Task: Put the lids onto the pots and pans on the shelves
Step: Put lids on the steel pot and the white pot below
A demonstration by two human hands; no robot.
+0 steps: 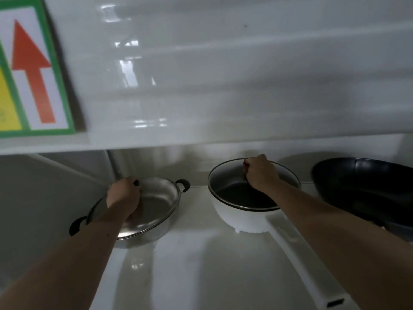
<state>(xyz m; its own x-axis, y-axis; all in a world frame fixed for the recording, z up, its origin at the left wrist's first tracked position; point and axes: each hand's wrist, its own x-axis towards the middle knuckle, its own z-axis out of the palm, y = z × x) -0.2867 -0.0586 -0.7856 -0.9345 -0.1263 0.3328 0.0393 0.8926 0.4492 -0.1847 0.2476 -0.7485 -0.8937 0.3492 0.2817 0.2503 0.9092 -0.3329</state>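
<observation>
- Your left hand (124,196): fingers curled shut around the knob of the steel lid (143,211), which sits tilted on the steel pan (156,229); the knob itself is hidden under your palm
- Steel pan: two black side handles, standing on the white lower shelf (196,260) at the left
- Your right hand (260,172): fingers closed in a grip on the knob of the glass lid (241,189), steel-rimmed, lying on the white saucepan (241,220)
- White saucepan: centre of the same shelf, dark inside, its long white handle (301,260) pointing towards you and to the right
- Black frying pan (362,184): far right, just beside the saucepan, uncovered, leaning tilted at the back
- Upper shelf (201,86): glossy white, overhead
- Sign (33,70): green-bordered with a red arrow pointing up, on the upper shelf at left
</observation>
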